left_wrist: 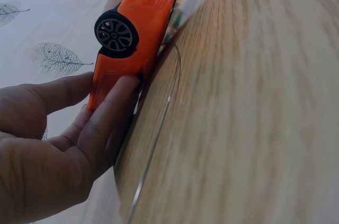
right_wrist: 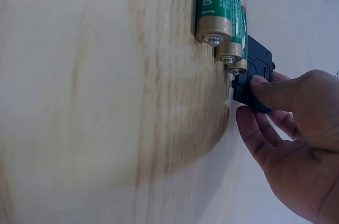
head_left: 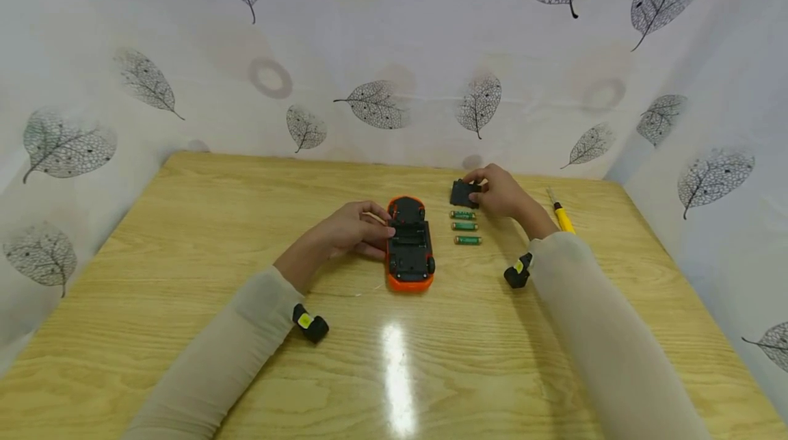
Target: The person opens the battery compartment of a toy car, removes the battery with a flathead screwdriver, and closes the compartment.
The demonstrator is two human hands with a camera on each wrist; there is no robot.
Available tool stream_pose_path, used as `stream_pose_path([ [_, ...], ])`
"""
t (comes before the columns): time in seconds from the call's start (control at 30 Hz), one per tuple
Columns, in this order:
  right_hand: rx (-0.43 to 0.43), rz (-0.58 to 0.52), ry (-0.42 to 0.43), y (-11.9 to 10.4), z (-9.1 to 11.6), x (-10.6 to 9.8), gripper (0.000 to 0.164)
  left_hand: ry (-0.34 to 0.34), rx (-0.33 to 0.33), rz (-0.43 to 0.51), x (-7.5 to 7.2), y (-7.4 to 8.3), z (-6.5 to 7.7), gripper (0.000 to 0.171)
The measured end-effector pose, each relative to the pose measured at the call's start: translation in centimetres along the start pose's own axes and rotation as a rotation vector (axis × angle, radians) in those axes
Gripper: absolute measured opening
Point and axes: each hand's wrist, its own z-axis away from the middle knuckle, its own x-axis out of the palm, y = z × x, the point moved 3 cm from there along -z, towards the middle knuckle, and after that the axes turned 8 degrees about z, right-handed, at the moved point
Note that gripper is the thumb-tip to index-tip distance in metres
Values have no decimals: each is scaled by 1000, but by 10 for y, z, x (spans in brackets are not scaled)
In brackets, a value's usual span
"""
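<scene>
An orange toy car (head_left: 411,285) lies upside down on the table, its black underside and uncovered battery compartment facing up. My left hand (head_left: 357,229) grips the car along its left side; the left wrist view shows thumb and fingers of the hand (left_wrist: 69,139) at the orange body (left_wrist: 151,7). My right hand (head_left: 501,192) pinches a black battery cover (head_left: 463,193) by its right edge. From the right wrist, the cover (right_wrist: 253,73) sits between the thumb and fingers of that hand (right_wrist: 302,134). Three green batteries (head_left: 464,226) lie in a column just below the cover.
A yellow-handled screwdriver (head_left: 563,218) lies right of my right hand, beside the forearm. The wooden table (head_left: 246,180) ends at a leaf-patterned cloth (head_left: 375,105) behind and at the sides. Small dark wrist cameras (head_left: 310,324) are strapped on both sleeves.
</scene>
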Motion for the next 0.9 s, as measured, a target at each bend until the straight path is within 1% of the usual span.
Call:
stream_pose_path([
  [0.3, -33, -19, 63, 2, 4, -4, 30, -1, 8, 7, 0, -2, 0, 34],
  [0.57, 0, -170, 88, 1, 14, -12, 30, -3, 8, 3, 1, -1, 1, 34],
  [0.63, 3, -188, 91, 0, 16, -13, 29, -2, 9, 1, 1, -1, 1, 34],
  [0.8, -7, -202, 110, -5, 21, -14, 29, -2, 12, -6, 1, -2, 0, 33],
  [0.9, -35, -196, 119, -10, 23, -13, 29, 0, 9, -15, 0, -2, 0, 34],
])
